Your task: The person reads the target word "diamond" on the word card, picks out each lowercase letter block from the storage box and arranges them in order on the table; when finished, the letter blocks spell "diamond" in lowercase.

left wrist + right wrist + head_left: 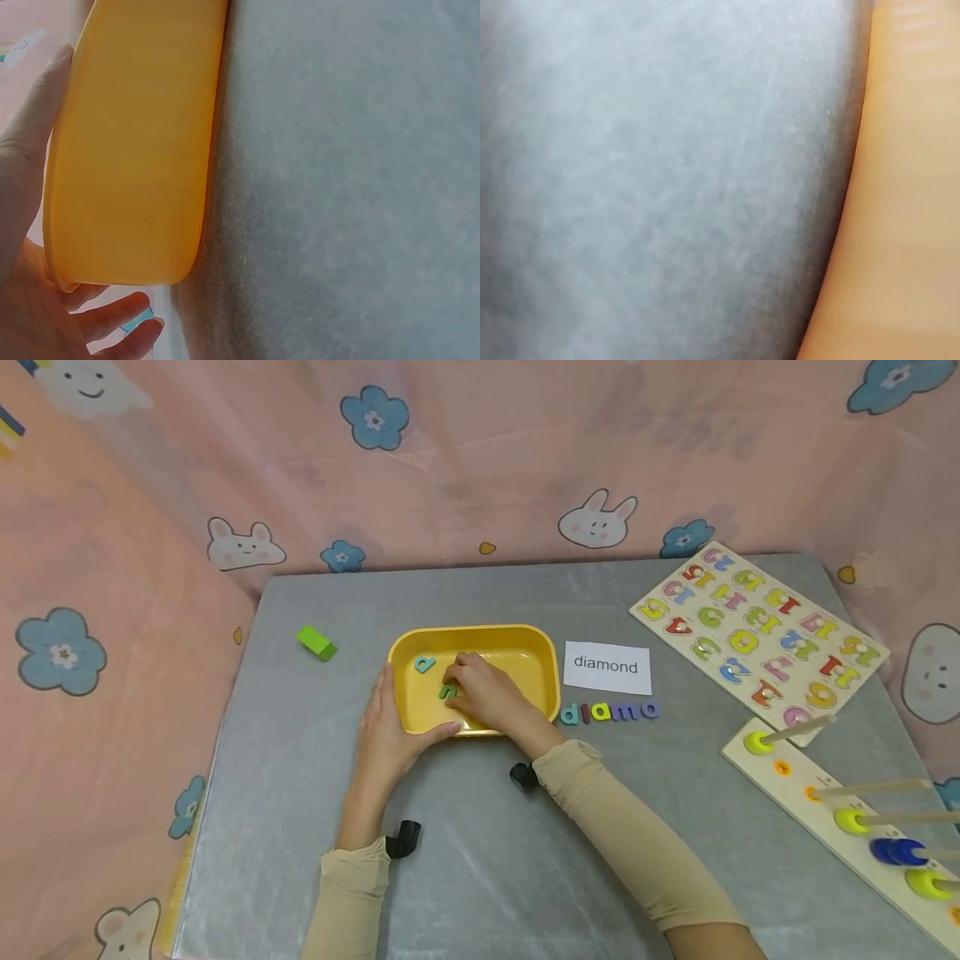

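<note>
A yellow tray sits on the grey table. My left hand holds its left end, thumb over the near rim and fingers along the outer side; in the left wrist view the thumb lies at the rim of the tray. Inside the tray, my right hand pinches a green letter n, partly covered by the fingers. A teal letter d lies at the tray's left. The right wrist view shows the tray's outer wall but no fingers.
Right of the tray, a white "diamond" card lies above a row of letters reading "diamo". A number puzzle board and a counting peg board occupy the right side. A green block lies at the left.
</note>
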Motion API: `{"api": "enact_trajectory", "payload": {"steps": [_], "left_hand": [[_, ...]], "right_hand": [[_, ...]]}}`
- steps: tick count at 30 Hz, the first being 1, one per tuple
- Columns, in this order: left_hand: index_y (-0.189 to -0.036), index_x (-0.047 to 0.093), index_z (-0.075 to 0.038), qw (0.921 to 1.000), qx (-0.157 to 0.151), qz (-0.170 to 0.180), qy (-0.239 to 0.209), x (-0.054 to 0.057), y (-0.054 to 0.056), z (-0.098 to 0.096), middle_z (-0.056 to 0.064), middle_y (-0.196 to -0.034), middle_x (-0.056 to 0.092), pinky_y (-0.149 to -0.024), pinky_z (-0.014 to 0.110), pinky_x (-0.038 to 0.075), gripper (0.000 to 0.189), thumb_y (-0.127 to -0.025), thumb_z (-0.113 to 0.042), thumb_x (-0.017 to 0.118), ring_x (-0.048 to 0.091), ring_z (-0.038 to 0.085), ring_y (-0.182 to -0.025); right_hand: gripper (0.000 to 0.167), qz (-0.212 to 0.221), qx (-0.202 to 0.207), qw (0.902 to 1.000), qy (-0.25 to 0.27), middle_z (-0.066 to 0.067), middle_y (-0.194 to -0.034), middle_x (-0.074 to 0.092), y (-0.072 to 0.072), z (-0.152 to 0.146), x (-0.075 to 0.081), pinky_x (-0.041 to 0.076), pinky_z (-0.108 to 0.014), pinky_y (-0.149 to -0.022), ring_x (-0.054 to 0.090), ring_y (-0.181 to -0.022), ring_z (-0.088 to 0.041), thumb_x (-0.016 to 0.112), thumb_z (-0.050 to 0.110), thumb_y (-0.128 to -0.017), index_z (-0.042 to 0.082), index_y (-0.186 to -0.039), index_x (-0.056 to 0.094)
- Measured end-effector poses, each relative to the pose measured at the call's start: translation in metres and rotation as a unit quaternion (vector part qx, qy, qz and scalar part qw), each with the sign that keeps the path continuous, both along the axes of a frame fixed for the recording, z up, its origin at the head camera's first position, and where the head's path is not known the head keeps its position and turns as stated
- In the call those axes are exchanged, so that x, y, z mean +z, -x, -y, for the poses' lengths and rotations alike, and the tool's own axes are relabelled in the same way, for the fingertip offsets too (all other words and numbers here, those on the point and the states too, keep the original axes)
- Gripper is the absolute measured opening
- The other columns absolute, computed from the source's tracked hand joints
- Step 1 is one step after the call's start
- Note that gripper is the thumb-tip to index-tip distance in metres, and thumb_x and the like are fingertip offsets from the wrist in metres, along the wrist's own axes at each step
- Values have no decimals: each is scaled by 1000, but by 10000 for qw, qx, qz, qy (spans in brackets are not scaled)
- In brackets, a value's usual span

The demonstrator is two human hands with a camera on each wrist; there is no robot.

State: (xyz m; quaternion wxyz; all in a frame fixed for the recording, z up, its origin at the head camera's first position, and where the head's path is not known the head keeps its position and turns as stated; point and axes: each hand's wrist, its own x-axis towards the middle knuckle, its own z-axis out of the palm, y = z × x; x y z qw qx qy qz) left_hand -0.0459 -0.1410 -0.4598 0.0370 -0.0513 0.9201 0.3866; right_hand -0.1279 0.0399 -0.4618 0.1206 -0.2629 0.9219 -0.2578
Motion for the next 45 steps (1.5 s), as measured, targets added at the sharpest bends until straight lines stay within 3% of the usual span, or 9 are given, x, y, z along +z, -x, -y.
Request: {"api": "enact_trajectory", "payload": {"steps": [5, 10, 17, 21, 24, 27, 31, 36, 45], "left_hand": [[-172, 6, -13, 10000, 10, -16, -12, -1, -1, -1, 15, -178, 17, -129, 64, 23, 140, -73, -57, 94, 26, 41, -161], [-172, 7, -12, 10000, -2, -30, -17, -3, 0, -1, 15, -178, 17, -129, 64, 23, 139, -73, -56, 95, 26, 41, -161], [-172, 5, -15, 10000, 25, -3, -16, -3, -1, 0, 14, -178, 16, -130, 64, 20, 140, -73, -56, 95, 23, 40, -162], [-172, 5, -16, 10000, -6, -27, -35, -3, 0, -1, 14, -178, 16, -129, 64, 19, 141, -72, -56, 95, 22, 39, -163], [-172, 5, -15, 10000, -21, -28, -33, -3, 0, -1, 14, -178, 16, -129, 65, 19, 140, -72, -57, 95, 23, 39, -163], [-172, 5, -15, 10000, -4, 18, -34, -2, 0, -1, 14, -178, 15, -130, 64, 18, 140, -73, -55, 95, 22, 39, -163], [-172, 5, -14, 10000, 19, 25, -34, -2, -1, 0, 14, -178, 15, -130, 63, 18, 140, -73, -54, 95, 22, 39, -163], [-172, 5, -15, 10000, 18, 7, -37, -1, 0, 1, 14, -178, 15, -130, 63, 18, 140, -73, -56, 95, 22, 39, -163], [-172, 6, -14, 10000, 17, -20, -15, -1, 0, 1, 14, -178, 16, -130, 64, 18, 139, -73, -56, 94, 24, 39, -162]], "right_hand": [[24, 12, -137, 9995, 294, -10, -109, 70, -3, -7, 0, 57, -39, -91, 63, -98, -24, 73, 8, -97, 4, -121, 72], [26, 47, -257, 9939, 1071, -10, -101, 71, -14, -29, 9, 54, -37, -83, 61, -89, -23, 72, 5, -98, 3, -124, 74], [25, -493, -588, 9690, 2347, -8, -100, 69, -45, -80, 20, 52, -34, -74, 59, -84, -20, 72, 4, -99, 3, -124, 76], [21, -951, -1361, 9497, 2654, -12, -96, 67, -57, -122, 20, 48, -18, -73, 57, -83, -13, 69, -2, -99, 0, -118, 78], [20, -1092, -2235, 9367, 2466, -18, -100, 67, -63, -157, 17, 43, -9, -75, 55, -87, -4, 67, -4, -99, -3, -117, 77], [23, -896, -3191, 9222, 1993, -21, -105, 68, -66, -187, 13, 39, -6, -76, 53, -89, -3, 66, 0, -102, -4, -123, 73], [27, -447, -4075, 9027, 1306, -23, -106, 66, -71, -216, 8, 38, -12, -74, 54, -90, -15, 67, 3, -102, -7, -127, 68], [22, -271, -4403, 8947, 702, -24, -100, 68, -76, -228, 7, 38, -22, -70, 57, -86, -26, 70, 5, -98, -8, -116, 69], [20, -101, -4457, 8942, 414, -24, -95, 72, -75, -231, 2, 40, -31, -70, 61, -84, -28, 71, 6, -96, -8, -111, 73]]}}
